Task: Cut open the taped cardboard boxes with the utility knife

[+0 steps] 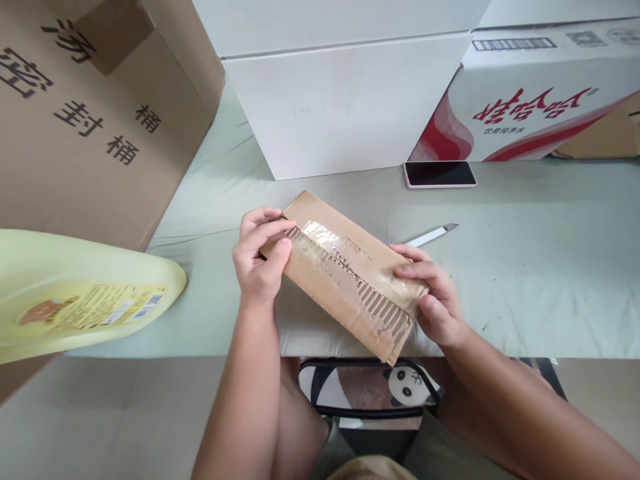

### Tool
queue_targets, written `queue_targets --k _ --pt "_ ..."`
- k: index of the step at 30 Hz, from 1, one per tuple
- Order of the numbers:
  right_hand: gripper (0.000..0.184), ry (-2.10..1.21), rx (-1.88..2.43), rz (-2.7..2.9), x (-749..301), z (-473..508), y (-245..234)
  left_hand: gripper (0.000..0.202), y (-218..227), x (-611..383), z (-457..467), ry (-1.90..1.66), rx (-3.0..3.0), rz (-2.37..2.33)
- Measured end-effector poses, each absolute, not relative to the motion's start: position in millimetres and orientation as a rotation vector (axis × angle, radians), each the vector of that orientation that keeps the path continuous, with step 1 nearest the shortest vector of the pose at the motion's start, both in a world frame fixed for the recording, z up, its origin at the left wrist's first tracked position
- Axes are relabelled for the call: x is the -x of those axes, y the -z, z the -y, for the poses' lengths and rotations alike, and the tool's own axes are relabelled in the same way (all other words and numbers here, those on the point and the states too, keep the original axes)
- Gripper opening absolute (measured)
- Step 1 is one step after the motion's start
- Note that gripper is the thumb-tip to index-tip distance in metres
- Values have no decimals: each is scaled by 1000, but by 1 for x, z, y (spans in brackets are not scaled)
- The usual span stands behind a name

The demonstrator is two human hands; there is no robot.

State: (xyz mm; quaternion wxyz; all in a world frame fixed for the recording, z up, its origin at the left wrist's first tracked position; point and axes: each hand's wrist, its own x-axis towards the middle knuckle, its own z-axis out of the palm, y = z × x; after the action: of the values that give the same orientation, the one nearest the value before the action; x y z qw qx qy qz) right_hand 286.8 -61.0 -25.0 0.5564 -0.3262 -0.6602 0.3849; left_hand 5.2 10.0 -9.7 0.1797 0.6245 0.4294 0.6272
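A small brown cardboard box (340, 293) is held tilted above the pale green cloth surface. Clear tape and torn, ridged cardboard run along the seam on its upper face. My left hand (261, 257) grips its left end, thumb and fingers on the edge near the seam. At the opposite end, my right hand (435, 297) holds the corner, fingers lying on top and thumb at the side. Just beyond the right hand lies a craft knife (431, 235) with a white handle and a dark tip. What the box contains is hidden.
White boxes (345, 113) and a red-and-white printed carton (530, 107) stand at the back. A phone (440, 175) lies before them. On the left are a large brown carton (100, 153) and a yellow bottle (90, 293). The cloth surface (540, 267) ends near my lap.
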Motion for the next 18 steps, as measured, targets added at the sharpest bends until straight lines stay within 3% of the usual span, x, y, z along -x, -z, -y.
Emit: queue_targets --k 18 --pt "26 -870 816 1601 -289 62 24 24 7 -11 -10 -1730 -1741 -1342"
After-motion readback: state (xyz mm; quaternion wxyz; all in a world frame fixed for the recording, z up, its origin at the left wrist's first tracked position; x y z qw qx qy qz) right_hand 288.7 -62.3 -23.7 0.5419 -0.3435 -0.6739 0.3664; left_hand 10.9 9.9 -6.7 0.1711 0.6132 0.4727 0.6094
